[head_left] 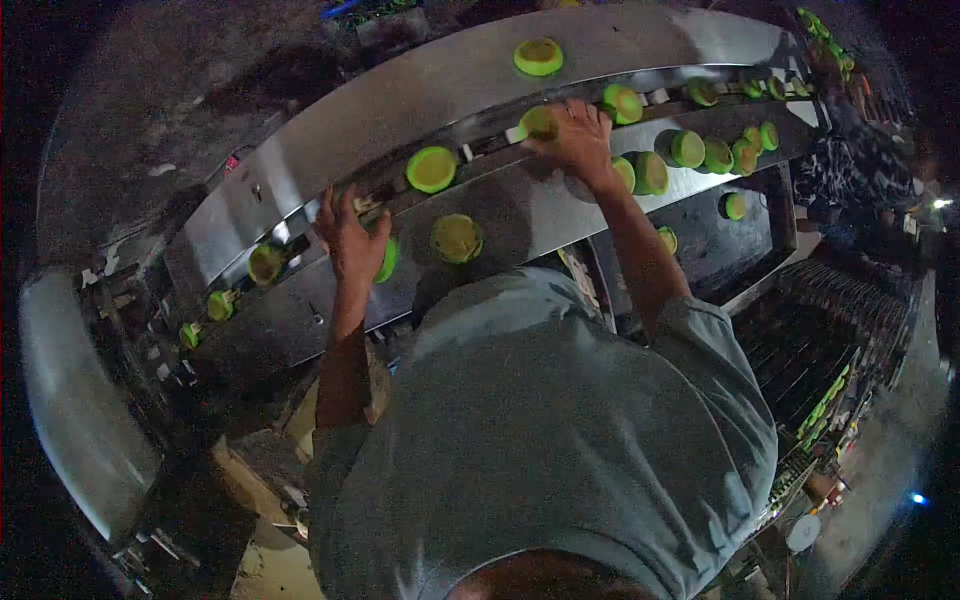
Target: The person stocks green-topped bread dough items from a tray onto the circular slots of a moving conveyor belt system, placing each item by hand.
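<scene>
Only 1 view here, the head cam, looking straight down over the person's grey shirt (540, 420) at a curved steel line (400, 110).

Left hand (352, 235) is up at the near edge of the track, fingers curled around a green fruit (387, 260) that peeks out on the right side of the palm. So it's closed on that one, holding it just at the track's lip.

Right hand (578, 135) reaches further out, arm stretched, and sits on top of another half (538, 122) lying in the track slot. Fingers are bent down over it and touching, but I can't tell if it's a real pinch or just resting on it.

Between the 2 hands there's a cut half (431, 169) face up in the slot, and a duller one (457, 238) on the steel shelf just below it. 1 more sits alone on the far panel (539, 56).

A bunch of fruit (690, 150) is piled on the shelf to the right of the right hand, touching each other. A few more ride the track to the left (265, 265), well apart from each other.

Everything past the line is dark and blurry; lower right has a rack (830, 400) with small green bits I can't make out.
</scene>
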